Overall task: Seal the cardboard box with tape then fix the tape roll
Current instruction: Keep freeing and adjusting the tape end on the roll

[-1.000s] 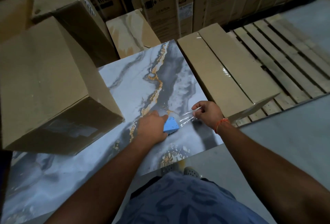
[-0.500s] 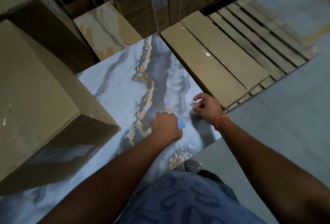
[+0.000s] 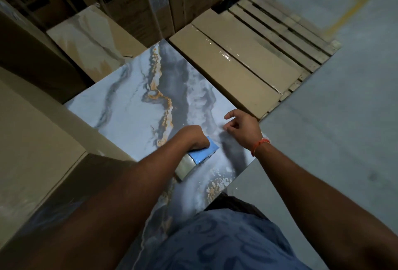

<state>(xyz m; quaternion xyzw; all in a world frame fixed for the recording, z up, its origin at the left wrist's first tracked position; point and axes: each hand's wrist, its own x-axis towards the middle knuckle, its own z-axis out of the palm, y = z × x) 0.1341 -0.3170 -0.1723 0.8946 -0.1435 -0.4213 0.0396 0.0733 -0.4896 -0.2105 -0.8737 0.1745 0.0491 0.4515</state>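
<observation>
My left hand (image 3: 191, 138) grips a blue tape dispenser (image 3: 203, 154) with a clear tape roll (image 3: 185, 167) under it, held just above the marbled tabletop (image 3: 133, 110). My right hand (image 3: 242, 128) hovers to the right of the dispenser, fingers loosely curled and apart; whether a thin strip of clear tape is between them I cannot tell. A large cardboard box (image 3: 36, 151) lies on its side at the left of the table. A flat cardboard box (image 3: 232, 62) with clear tape along its seam lies beyond the table on a pallet.
A wooden pallet (image 3: 286, 32) sits at the back right on grey concrete floor (image 3: 344, 119). Printed appliance cartons (image 3: 133, 0) line the back wall. A beige marbled slab (image 3: 90, 39) leans behind the table. More boxes stack at the far left.
A stretched film of clear tape between dispenser and right hand is no longer visible. My left hand drew the dispenser back toward me. The camera view shifted left and down.
</observation>
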